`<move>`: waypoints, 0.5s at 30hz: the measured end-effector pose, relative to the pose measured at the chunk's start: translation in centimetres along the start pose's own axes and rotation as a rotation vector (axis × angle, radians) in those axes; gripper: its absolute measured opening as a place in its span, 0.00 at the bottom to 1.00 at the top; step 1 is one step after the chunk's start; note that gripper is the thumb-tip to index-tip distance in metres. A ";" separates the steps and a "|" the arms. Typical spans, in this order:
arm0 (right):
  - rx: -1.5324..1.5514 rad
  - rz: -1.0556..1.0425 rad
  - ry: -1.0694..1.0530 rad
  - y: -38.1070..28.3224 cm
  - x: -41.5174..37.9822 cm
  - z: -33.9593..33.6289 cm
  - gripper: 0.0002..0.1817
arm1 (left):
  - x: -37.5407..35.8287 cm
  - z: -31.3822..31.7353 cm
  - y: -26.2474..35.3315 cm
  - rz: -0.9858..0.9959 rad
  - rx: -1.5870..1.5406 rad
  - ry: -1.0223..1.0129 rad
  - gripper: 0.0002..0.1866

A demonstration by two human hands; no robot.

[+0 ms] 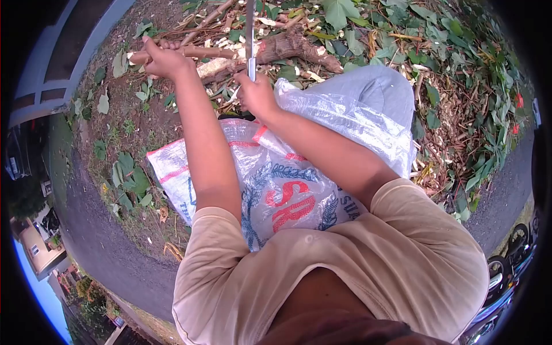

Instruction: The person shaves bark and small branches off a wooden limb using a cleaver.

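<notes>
My left hand [165, 61] is wrapped round a brown branch [210, 52], near its left end. That branch lies level, its right end close to the blade and over a thick, partly stripped log [287, 47]. In my right hand [257, 95] is a long knife [250, 35], gripped by its pale metal handle. The blade points away from me and is seen almost edge-on, crossing in front of the log. Pale wood chips [225, 43] are scattered round the log.
A printed woven plastic sack [287, 190] covers my lap, with a grey-trousered knee [374, 86] beside it. Cut sticks and green leaves [448, 63] are heaped ahead and to the right. A paved road [106, 201] runs behind at left; motorbikes [500, 282] stand at lower right.
</notes>
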State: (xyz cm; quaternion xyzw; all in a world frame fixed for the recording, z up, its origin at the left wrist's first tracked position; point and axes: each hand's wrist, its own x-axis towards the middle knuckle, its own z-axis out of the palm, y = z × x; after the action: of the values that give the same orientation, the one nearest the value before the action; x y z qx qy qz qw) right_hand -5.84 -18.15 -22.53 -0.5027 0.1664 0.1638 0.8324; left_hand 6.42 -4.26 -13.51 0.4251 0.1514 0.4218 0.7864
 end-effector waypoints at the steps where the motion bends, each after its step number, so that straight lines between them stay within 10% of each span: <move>1: -0.001 0.364 -0.130 1.4 1.2 -0.6 0.15 | -0.1 0.3 0.1 -0.010 0.042 0.000 0.15; 11: 0.447 0.574 -0.242 -3.9 1.0 -0.4 0.12 | 1.4 -2.3 -1.9 0.064 0.101 -0.063 0.21; 15: 0.004 0.018 -0.171 -10.5 -2.8 0.0 0.13 | 0.7 -2.4 -1.0 -0.107 0.052 0.016 0.22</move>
State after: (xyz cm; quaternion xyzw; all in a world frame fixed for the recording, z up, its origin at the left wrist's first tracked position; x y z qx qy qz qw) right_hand -3.72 -23.05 -13.08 -0.4836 0.0997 0.2133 0.8430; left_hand 5.94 -2.72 -15.68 0.4331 0.1911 0.3786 0.7953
